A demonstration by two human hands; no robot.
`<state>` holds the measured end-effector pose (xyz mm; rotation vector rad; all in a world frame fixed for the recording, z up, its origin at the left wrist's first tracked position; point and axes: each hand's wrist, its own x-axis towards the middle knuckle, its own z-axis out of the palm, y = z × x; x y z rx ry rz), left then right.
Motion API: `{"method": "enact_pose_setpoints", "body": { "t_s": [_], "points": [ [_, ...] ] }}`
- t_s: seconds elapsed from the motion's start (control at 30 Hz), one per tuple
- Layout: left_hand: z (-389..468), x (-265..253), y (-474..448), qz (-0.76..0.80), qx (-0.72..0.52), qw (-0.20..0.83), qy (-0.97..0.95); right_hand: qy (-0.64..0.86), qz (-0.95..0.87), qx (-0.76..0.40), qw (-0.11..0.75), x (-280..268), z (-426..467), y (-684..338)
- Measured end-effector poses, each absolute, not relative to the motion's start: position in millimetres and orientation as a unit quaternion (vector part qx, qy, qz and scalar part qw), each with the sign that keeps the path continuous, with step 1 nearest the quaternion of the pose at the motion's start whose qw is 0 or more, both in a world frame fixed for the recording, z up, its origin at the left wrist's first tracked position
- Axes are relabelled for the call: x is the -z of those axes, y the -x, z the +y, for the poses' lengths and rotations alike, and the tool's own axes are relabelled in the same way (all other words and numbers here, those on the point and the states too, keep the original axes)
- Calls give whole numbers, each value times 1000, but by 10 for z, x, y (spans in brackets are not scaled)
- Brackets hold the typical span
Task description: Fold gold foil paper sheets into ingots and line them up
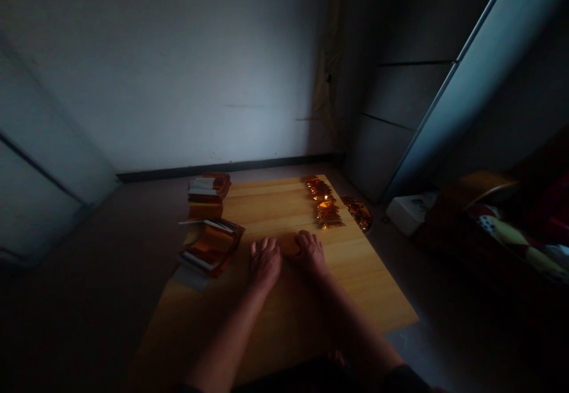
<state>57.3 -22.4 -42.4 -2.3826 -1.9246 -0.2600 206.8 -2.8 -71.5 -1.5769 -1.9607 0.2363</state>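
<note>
Both of my hands rest close together near the middle of a wooden tabletop [271, 203]. Between them lies a small copper-coloured sheet [290, 245], dim and partly covered by my fingers. My left hand [267, 259], fingers bent downward, holds its left side. On the other side my right hand [312, 253] has its fingers curled over the sheet's right edge, thumb turned inward. Stacks of curved copper-coloured sheets with pale paper strips [211, 245] sit at the left edge of the table. Shiny crinkled foil pieces [325, 203] form a row at the far right.
More shiny foil [358, 212] lies beyond the table's right edge, lower down. A white box [409, 212] stands on the floor beside a dark wooden piece of furniture [484, 188]. A pale wall [213, 85] rises behind the table, with a tall cabinet [400, 96] to the right.
</note>
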Motion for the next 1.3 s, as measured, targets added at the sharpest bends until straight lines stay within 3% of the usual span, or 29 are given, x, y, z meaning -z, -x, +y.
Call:
{"method": "enact_pose_setpoints", "body": {
  "t_s": [0.17,0.7,1.03,1.3],
  "points": [
    [-234,397,-567,-630,90,34,771,604,-728,-113,303,757,-10,-2054],
    [-251,455,-522,-636,98,14,765,537,-687,-167,459,1005,253,-2380],
    [-245,478,-506,-642,94,9,761,614,-709,-137,318,823,71,-2085],
    [-235,505,-406,-644,81,-30,760,606,-709,-161,323,819,95,-2173]
  ]
}}
